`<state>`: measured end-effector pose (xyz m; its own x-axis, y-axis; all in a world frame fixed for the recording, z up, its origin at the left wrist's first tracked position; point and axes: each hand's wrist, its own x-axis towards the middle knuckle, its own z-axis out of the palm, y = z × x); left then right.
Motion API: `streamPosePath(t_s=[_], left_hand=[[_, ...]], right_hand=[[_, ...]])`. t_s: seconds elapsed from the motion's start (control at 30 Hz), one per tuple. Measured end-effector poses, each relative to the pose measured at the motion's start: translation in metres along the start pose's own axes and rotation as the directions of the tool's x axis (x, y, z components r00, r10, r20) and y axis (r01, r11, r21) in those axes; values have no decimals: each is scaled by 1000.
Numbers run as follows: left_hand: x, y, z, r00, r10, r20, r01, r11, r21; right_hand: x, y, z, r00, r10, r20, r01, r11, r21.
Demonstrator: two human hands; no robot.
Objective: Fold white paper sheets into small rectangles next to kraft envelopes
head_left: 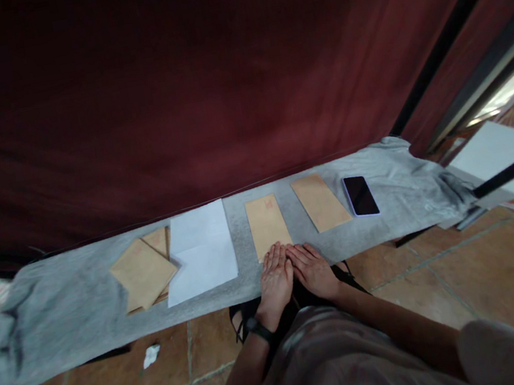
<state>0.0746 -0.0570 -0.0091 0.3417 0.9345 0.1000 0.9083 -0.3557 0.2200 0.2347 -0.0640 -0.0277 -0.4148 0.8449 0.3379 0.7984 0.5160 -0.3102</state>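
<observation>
My left hand [276, 276] lies flat with its fingertips on the near end of a brown paper envelope [266, 220]. Beside it, touching at the fingers, my right hand [313, 270] is stretched flat at the cloth's front edge, close to the envelope's lower right corner. Neither hand grips anything. A second brown envelope [321, 202] lies to the right, slightly tilted. To the left are white paper sheets [202, 252] with a fold line across them. Farther left, several brown envelopes [144, 272] overlap in a loose pile, partly hiding each other.
A phone [360, 195] with a dark screen lies right of the envelopes. Grey cloth [72, 304] covers the narrow table. Dark red fabric [225, 125] hangs behind it, and a black bar [455, 18] slants at right. White scrap [151, 355] lies on the tiled floor [230, 350].
</observation>
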Motion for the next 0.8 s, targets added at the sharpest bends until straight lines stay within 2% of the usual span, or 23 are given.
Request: streamPosePath(t_s=[0.23, 0.5, 0.67, 0.8], left_hand=[[44, -19, -1, 991, 9, 135, -11, 1000, 16], [111, -26, 9, 992, -30, 124, 30, 1000, 7], [153, -31, 6, 982, -101, 161, 103, 995, -5], [173, -33, 2, 980, -128, 153, 132, 991, -17]], right_hand=[[-1, 0, 6, 999, -3, -40, 3, 1000, -1], [-1, 2, 7, 998, -21, -64, 22, 1000, 3], [0, 3, 7, 998, -33, -45, 33, 999, 0], [0, 4, 8, 998, -41, -45, 40, 999, -14]])
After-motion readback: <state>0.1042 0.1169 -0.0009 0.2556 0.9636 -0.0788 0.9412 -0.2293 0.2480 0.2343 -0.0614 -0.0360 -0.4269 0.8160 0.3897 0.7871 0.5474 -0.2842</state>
